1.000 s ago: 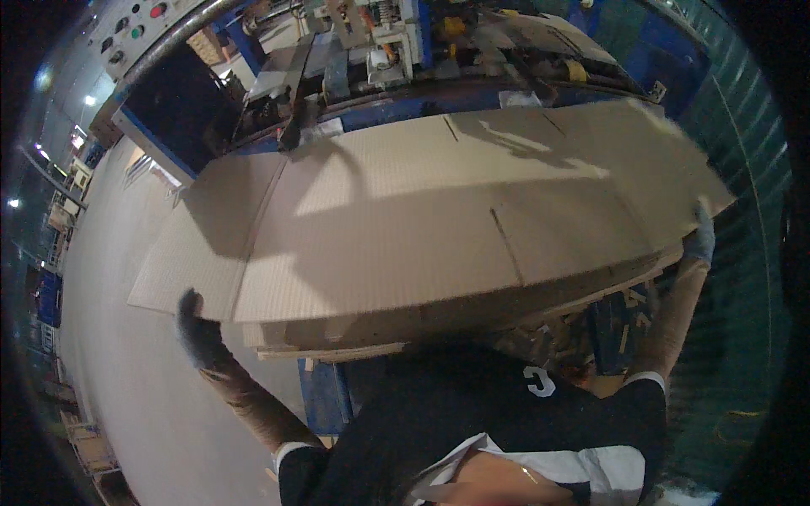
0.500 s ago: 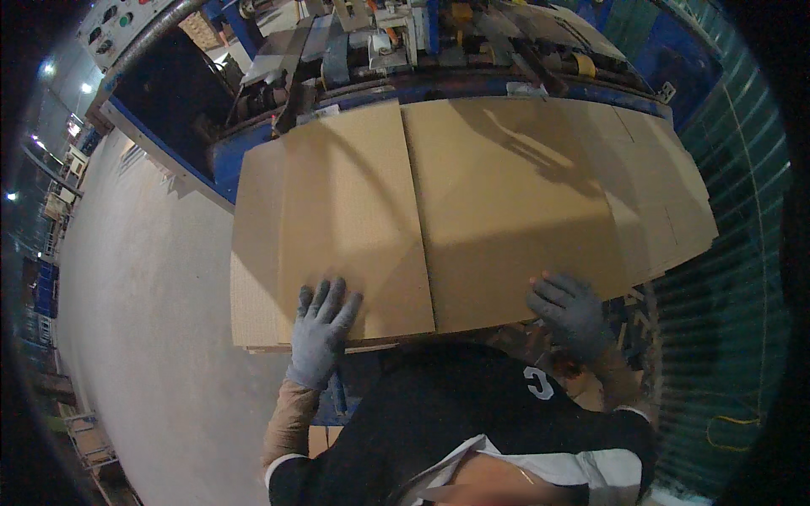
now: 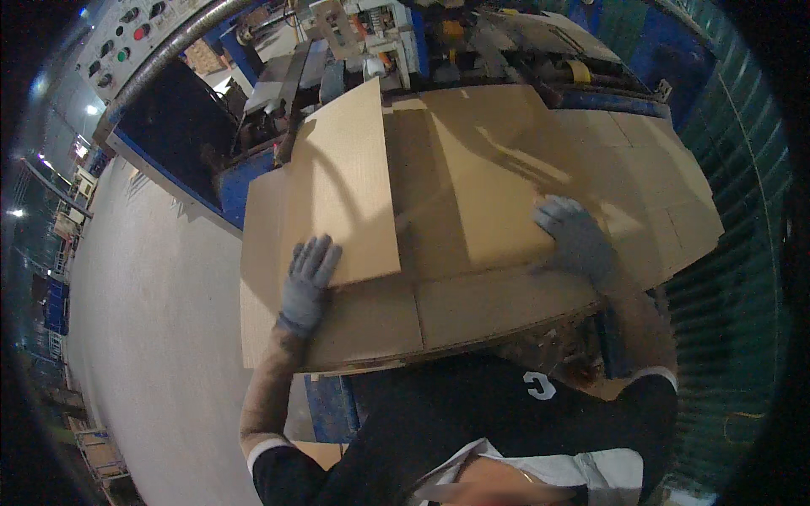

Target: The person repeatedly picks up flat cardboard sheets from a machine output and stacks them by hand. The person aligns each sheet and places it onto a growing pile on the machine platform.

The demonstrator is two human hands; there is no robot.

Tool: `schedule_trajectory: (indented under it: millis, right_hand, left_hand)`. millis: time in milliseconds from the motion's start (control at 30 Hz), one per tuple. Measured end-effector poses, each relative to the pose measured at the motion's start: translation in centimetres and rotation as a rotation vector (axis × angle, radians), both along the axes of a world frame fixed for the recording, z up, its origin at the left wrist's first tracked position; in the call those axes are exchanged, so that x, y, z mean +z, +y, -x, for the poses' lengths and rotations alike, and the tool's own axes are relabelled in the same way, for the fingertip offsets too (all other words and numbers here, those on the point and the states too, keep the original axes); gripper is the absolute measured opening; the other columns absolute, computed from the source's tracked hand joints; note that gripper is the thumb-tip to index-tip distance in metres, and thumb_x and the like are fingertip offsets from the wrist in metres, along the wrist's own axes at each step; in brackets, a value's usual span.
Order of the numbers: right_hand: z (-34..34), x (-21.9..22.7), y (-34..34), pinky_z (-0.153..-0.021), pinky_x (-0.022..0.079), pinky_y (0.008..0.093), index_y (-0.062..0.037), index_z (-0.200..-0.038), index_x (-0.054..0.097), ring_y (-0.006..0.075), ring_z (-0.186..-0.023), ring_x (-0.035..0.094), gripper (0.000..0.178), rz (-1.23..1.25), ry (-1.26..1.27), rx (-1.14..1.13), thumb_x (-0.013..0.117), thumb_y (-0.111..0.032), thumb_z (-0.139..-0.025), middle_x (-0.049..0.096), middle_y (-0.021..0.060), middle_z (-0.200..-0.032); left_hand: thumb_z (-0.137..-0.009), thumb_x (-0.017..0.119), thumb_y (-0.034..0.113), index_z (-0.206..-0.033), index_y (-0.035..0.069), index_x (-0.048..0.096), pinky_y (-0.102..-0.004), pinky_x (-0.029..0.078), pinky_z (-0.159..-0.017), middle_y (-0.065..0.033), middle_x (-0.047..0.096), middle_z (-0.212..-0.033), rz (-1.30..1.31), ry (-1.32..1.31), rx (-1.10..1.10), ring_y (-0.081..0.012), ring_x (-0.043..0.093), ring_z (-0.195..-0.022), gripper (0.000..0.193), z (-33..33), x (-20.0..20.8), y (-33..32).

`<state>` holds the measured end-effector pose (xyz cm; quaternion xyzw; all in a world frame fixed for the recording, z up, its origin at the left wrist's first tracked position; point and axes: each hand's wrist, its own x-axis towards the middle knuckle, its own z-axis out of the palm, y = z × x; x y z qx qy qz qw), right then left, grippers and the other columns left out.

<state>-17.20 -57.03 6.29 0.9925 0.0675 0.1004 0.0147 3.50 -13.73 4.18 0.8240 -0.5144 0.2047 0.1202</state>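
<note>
Lays the left gloved hand, fingers stretched and slightly apart, on the near edge of the left cardboard panel. Sets the right gloved hand, fingers bent, at the right edge of the right cardboard panel; cannot tell whether gripping. Has both panels farther from the body than half a second ago, with a broad shadowed band now between them. Bares a strip of the cardboard stack on the near side of the fingers. Faces, beyond the fingertips, a blue-framed machine; has a pale floor left of the left fingers, a green corrugated wall right of the right ones, and a button-studded control panel far ahead-left.
</note>
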Motion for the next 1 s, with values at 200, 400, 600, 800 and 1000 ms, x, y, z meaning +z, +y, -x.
schedule_trajectory:
  millis: [200, 400, 600, 800, 1000]
  right_hand:
    - [-7.9, -0.3, -4.3, -0.108, 0.032, 0.0416, -0.0073, -0.133, 0.049, 0.0357, -0.129, 0.041, 0.087, -0.283, 0.055, -0.192, 0.068, -0.063, -0.069, 0.048, 0.0153, -0.137]
    - [-10.9, -4.3, -7.3, -0.096, 0.042, 0.0395, -0.0049, -0.124, 0.055, 0.0331, -0.113, 0.052, 0.051, -0.544, -0.290, -0.274, 0.061, -0.038, -0.085, 0.056, 0.0170, -0.124]
    - [3.0, -2.2, -12.4, -0.091, 0.046, 0.0426, 0.0031, -0.112, 0.059, 0.0382, -0.103, 0.058, 0.039, -0.593, -0.023, -0.628, 0.056, -0.027, -0.087, 0.060, 0.0208, -0.113]
    - [18.4, -5.3, -19.9, -0.088, 0.047, 0.0447, -0.0051, -0.106, 0.063, 0.0380, -0.103, 0.058, 0.043, -0.113, -0.381, -1.119, 0.059, -0.043, -0.086, 0.062, 0.0200, -0.109]
    - [26.1, -3.8, -20.8, -0.092, 0.047, 0.0395, -0.0048, -0.124, 0.054, 0.0275, -0.108, 0.058, 0.052, -0.863, -0.965, -1.147, 0.057, -0.044, -0.091, 0.061, 0.0120, -0.119]
  left_hand:
    - [-0.078, 0.072, 0.020, -0.129, 0.006, 0.054, -0.0455, 0.038, -0.105, -0.0216, 0.047, -0.136, 0.199, 0.011, 0.056, -0.0387, 0.046, -0.125, 0.055, -8.7, -0.9, -6.0]
    - [-0.085, 0.057, 0.019, -0.142, 0.006, 0.034, -0.0522, 0.027, -0.110, -0.0175, 0.043, -0.141, 0.075, 0.052, 0.601, -0.0343, 0.037, -0.132, 0.063, -9.4, -0.5, -8.2]
    - [-0.085, 0.058, 0.022, -0.113, -0.001, 0.056, -0.0465, 0.041, -0.096, -0.0192, 0.057, -0.115, 0.083, 0.282, 0.675, -0.0360, 0.052, -0.111, 0.037, 0.6, -1.3, 1.1]
    - [-0.095, 0.051, 0.042, -0.139, 0.001, 0.042, -0.0425, 0.034, -0.107, -0.0194, 0.045, -0.140, 0.385, 0.582, 0.721, -0.0334, 0.043, -0.128, 0.061, 4.4, -5.1, 12.0]
    - [-0.087, 0.052, 0.062, -0.128, 0.003, 0.054, -0.0444, 0.041, -0.100, -0.0175, 0.053, -0.132, 0.264, 0.520, 1.123, -0.0335, 0.051, -0.119, 0.071, -2.0, -8.3, 24.3]
